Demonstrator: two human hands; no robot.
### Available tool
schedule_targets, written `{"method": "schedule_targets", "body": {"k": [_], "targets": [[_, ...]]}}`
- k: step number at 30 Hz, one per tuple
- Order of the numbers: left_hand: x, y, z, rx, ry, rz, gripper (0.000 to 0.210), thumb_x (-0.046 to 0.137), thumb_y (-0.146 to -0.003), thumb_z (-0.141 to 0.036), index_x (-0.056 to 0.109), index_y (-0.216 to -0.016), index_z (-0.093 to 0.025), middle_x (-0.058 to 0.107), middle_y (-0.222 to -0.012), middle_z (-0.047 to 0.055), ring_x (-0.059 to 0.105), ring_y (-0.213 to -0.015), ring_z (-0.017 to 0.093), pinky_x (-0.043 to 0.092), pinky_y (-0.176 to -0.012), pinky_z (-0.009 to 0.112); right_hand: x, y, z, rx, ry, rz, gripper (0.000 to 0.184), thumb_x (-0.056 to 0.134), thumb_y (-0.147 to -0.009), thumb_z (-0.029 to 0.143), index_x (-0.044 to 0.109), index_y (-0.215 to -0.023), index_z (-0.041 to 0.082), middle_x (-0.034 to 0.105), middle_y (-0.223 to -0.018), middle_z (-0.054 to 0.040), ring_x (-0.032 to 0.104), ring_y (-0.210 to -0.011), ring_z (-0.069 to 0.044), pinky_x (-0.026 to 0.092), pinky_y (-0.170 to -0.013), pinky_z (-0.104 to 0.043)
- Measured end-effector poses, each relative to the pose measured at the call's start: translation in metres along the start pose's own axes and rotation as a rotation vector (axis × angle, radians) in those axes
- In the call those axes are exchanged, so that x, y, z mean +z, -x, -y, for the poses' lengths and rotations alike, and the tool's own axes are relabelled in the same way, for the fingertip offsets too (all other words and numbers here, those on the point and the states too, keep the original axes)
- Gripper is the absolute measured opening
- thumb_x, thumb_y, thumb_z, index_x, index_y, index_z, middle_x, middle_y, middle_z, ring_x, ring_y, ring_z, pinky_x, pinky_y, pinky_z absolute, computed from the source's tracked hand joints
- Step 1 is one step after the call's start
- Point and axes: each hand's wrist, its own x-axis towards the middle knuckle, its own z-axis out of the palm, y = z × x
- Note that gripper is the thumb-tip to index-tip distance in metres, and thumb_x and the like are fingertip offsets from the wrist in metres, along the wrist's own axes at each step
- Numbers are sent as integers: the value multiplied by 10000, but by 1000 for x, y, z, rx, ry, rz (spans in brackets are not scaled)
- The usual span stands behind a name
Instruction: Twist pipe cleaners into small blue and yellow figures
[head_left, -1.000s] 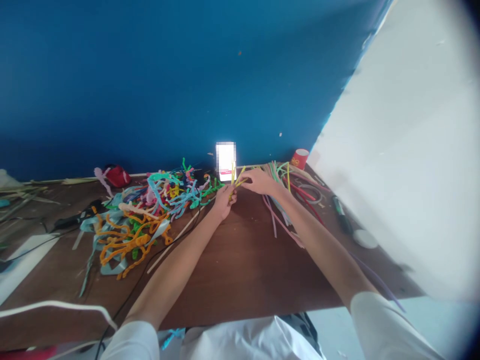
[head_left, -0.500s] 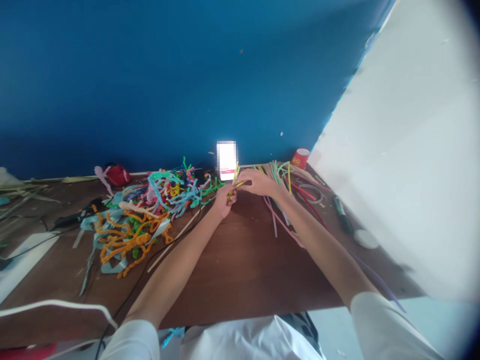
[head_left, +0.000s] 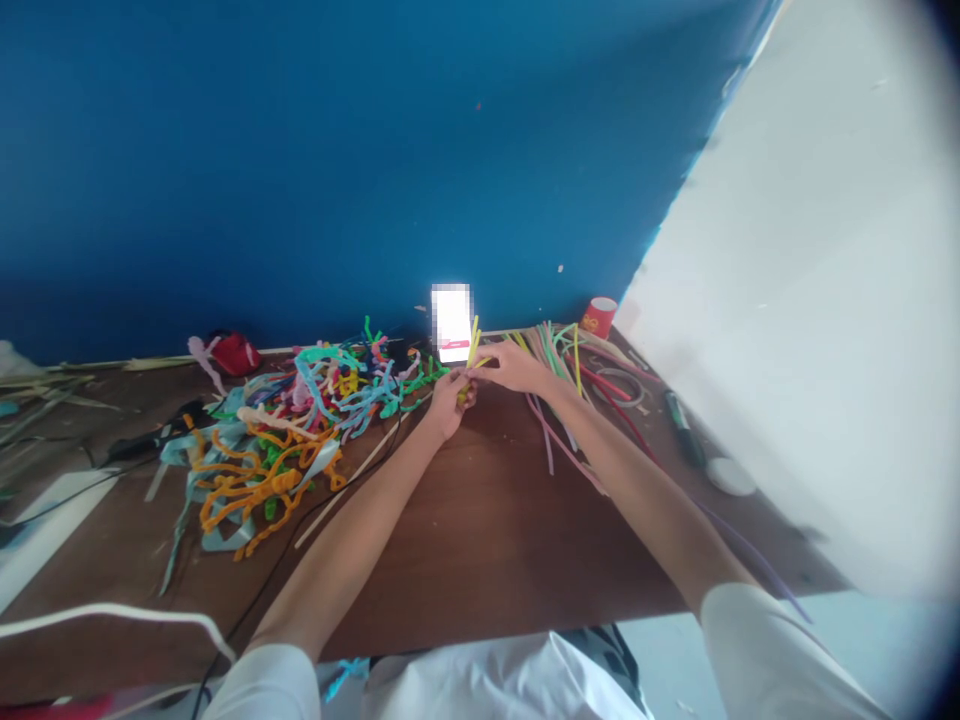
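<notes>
Both hands meet over the back middle of the table, in front of a lit phone screen. My left hand (head_left: 451, 403) is closed around yellow pipe cleaners (head_left: 475, 342), whose free ends stick up in front of the screen. From the right, my right hand (head_left: 511, 367) pinches a yellow strand beside the left fingertips. The fingers hide how the strands cross or join. Left of my hands lies a tangled heap of twisted pipe cleaners (head_left: 281, 480) in orange, blue, green and pink. Loose straight pipe cleaners (head_left: 550, 345) in several colours lie behind my right forearm.
The phone (head_left: 453, 325) leans near the blue wall (head_left: 375, 150). A red paper cup (head_left: 599, 317), a roll of clear tape (head_left: 634, 388), a dark marker (head_left: 685, 430) and a white round object (head_left: 731, 478) are on the right. A black cable (head_left: 281, 552) crosses the table (head_left: 480, 560) at left.
The right fingers have shifted slightly at the yellow strand, and its upright ends stand a little higher. My left hand has barely moved and keeps its hold.
</notes>
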Motion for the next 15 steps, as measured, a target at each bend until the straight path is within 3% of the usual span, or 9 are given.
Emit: {"method": "schedule_targets", "body": {"k": [4,6,11,15], "targets": [[0,0,0,9,-6,-9,242,716,-754,-301,535,-785,-142,537,-658,-14,440,-484,28,282,-429,147,-7,1,-9,67,-60,19,264,640,-811,387,642,-982,185,698,-947,-51,644,-800,-170,439,-726,-272],[0,0,0,9,-15,-14,241,710,-762,-317,546,-795,-144,547,-656,-10,442,-486,30,285,-435,148,-13,2,-14,106,-60,17,334,661,-781,397,626,-1034,182,691,-885,-44,635,-768,-175,439,-698,-275],[1,1,1,32,-58,16,279,709,-761,-368,558,-854,-153,580,-663,1,445,-491,40,283,-434,153,-23,4,-21,122,-97,-42,208,625,-765,297,647,-935,180,668,-781,-10,626,-712,-161,445,-705,-282],[3,3,0,56,-92,42,305,699,-777,-375,530,-951,-190,598,-662,-4,452,-485,55,285,-435,158,-23,4,-22,133,-75,-64,334,577,-732,179,637,-1060,202,695,-827,-9,642,-750,-175,450,-716,-290]]}}
